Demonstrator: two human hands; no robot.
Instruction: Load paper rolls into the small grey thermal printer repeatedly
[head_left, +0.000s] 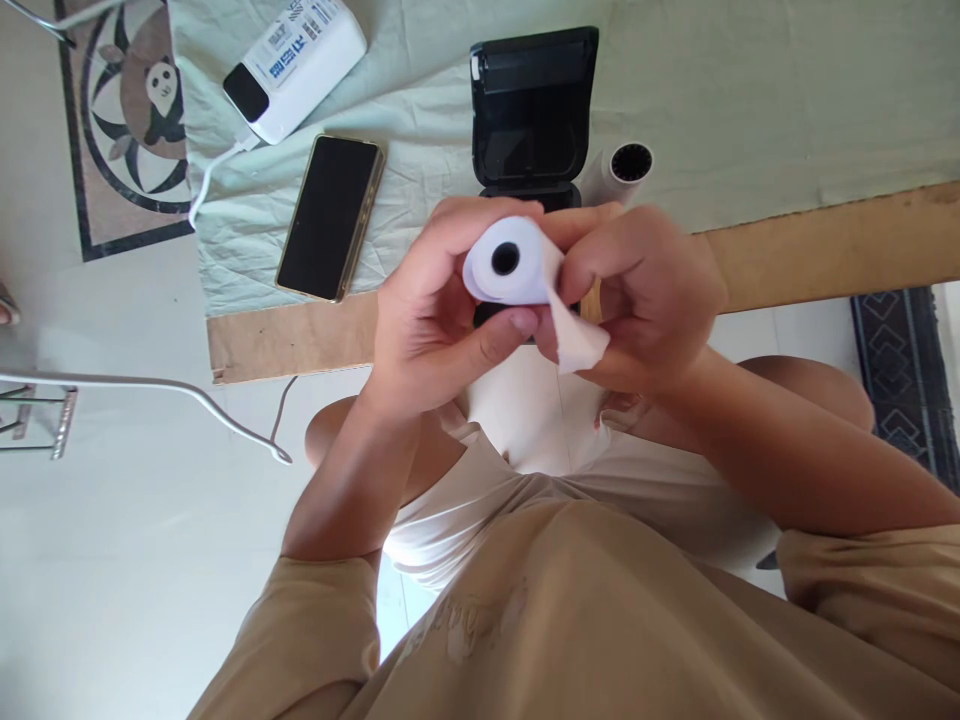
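Floor tiles [135, 560] ran down the left side of the frame, crossed by a pale cord [172, 385], with a panda design [135, 110] in the upper left. Just right of that, a white device [300, 65] with labels and a dark end panel lay tilted on the pale green cloth [750, 110] over your counter [292, 340], a white cable [214, 175] plugged into its lower end. Below and to its right lay a phone [328, 218], its dark screen up, near the bare wooden front edge.

Your left hand [424, 320] came next, its fingers partly closed and curved around a paper roll [531, 270] at the middle of the frame, the thumb underneath and the dark core facing up at you. Behind the roll, at upper centre, stood a black case [531, 110] with its lid raised; your hands hid most of its base. Beside it, a second roll [603, 180] stood partly behind your right hand [656, 300]. That hand's fingers were bent in close to the paper's loose end [579, 340], which hung down to the right; you seemed to have it pinched, though the contact was partly hidden. A dark patterned rug [904, 380] lay at the right edge.
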